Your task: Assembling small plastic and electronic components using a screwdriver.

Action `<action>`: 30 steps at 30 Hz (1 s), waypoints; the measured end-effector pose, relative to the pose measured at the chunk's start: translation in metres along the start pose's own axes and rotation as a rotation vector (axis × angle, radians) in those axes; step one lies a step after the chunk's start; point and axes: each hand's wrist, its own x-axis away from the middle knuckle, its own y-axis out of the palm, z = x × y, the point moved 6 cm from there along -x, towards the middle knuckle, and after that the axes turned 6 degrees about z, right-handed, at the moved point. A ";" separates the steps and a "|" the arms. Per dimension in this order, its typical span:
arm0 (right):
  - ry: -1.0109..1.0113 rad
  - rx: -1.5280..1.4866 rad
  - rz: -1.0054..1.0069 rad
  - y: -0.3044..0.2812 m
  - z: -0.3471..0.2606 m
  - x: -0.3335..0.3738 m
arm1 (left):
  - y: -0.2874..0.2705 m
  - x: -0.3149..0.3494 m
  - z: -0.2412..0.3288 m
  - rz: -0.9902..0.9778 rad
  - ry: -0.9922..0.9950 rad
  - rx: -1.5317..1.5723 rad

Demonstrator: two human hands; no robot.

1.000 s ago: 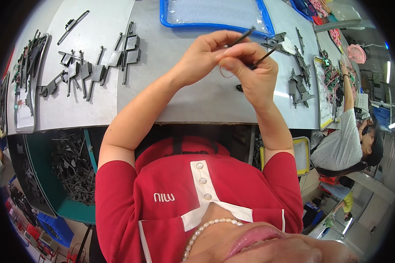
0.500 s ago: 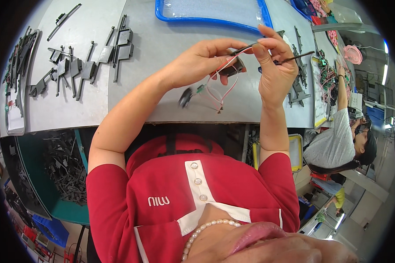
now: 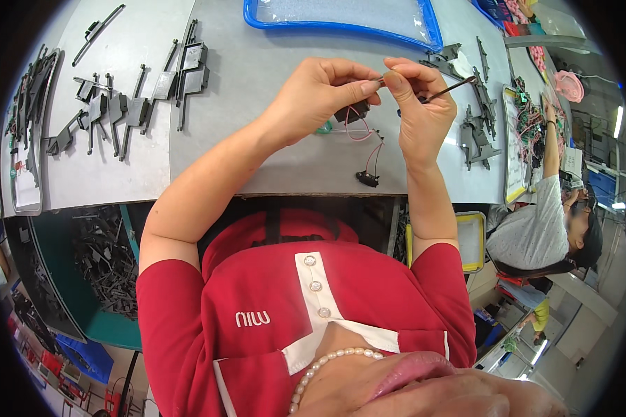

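Observation:
My left hand (image 3: pixel 330 90) is closed, pinching a slim end of a black plastic part (image 3: pixel 351 112) whose boxy body shows under the fingers. Pink and white wires (image 3: pixel 358 133) hang from it, leading to a small black piece (image 3: pixel 367 179) over the table's near edge. Something small and green (image 3: pixel 324 128) shows below the left fingers. My right hand (image 3: pixel 426 104) is closed around a thin dark rod (image 3: pixel 453 89) that sticks out to the right; its thumb and forefinger meet the left fingertips. What lies between the fingertips is mostly hidden.
Several black plastic parts (image 3: pixel 138 111) lie on the grey table at left, more (image 3: pixel 476 139) at right. A blue-rimmed tray (image 3: pixel 341 26) stands at the far side. A tray of wired boards (image 3: pixel 518 153) is by the co-worker (image 3: pixel 532 222). Below left is a green bin (image 3: pixel 118 337) of parts.
The fingertips of both hands have come together. The small black piece on the wires has swung from beneath the left wrist to the right and nearer me.

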 end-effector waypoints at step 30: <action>0.058 -0.022 0.009 -0.006 -0.005 0.017 | -0.002 0.011 0.016 0.189 0.296 -0.327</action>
